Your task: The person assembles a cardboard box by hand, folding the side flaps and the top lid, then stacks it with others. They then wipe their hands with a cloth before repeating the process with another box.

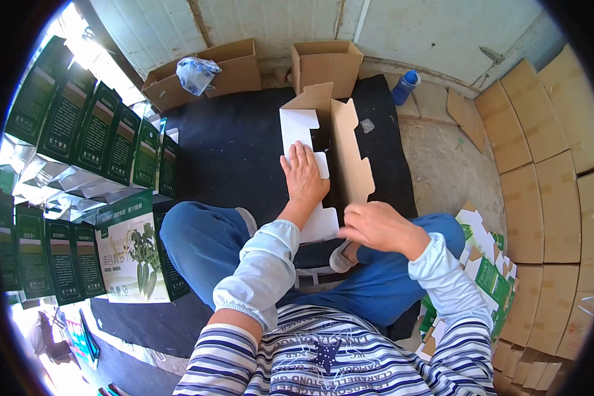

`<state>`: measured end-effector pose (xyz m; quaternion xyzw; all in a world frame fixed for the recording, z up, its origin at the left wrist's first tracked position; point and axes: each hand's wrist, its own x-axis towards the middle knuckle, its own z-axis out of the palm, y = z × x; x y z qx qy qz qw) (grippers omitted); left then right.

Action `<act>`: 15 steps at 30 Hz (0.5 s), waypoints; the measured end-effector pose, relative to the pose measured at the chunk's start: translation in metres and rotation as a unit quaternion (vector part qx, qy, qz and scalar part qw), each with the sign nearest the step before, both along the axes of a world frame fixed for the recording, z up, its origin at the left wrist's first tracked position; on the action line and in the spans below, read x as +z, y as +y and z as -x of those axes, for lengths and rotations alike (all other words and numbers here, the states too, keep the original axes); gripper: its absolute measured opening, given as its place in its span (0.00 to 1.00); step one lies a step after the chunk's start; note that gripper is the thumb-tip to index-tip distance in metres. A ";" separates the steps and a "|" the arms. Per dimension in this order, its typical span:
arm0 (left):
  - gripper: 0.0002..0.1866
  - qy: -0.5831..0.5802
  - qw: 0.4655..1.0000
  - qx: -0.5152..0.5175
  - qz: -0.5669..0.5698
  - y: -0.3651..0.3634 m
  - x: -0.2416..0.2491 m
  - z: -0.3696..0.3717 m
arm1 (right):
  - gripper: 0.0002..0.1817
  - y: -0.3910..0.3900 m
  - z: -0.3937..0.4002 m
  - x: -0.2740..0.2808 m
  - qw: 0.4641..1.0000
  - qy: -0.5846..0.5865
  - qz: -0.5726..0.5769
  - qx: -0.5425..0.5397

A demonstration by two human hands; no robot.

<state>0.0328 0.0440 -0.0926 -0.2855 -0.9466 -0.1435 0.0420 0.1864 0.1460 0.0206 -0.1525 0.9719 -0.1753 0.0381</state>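
A carton [350, 148] stands between my bent legs, its top flaps up, brown inside and white on the outer-left flap [300, 125]. My left hand [305, 175] lies flat on that white flap, fingers stretched out toward the far end. Beside the carton's near right corner is my right hand [381, 226], fingers bent and bunched by the white flap's near edge. Whatever those fingers may hold is hidden. The carton's inside is dark and mostly out of sight.
Green printed boxes [89, 132] stand in rows at left, one showing a plant picture [135, 257]. Brown cartons [534, 198] are stacked at right, near flattened green-and-white cardboard [492, 284]. Open brown boxes [327, 63] and a blue bottle [406, 87] line the back.
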 end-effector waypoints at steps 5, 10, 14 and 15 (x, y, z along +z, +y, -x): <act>0.43 -0.047 0.992 -0.078 -0.091 -0.013 0.008 0.006 | 0.13 -0.013 0.025 -0.031 0.976 0.093 -0.138 -0.137; 0.34 0.056 0.974 -0.146 -0.166 -0.051 0.017 -0.051 | 0.15 -0.013 0.030 -0.053 0.962 0.074 -0.212 -0.157; 0.44 -0.021 0.967 -0.242 -0.079 -0.073 0.018 -0.106 | 0.22 -0.003 0.041 -0.045 0.970 -0.013 -0.186 -0.159; 0.45 -0.012 0.967 -0.249 -0.054 -0.074 0.012 -0.109 | 0.25 0.001 0.048 -0.036 0.973 -0.056 -0.157 -0.161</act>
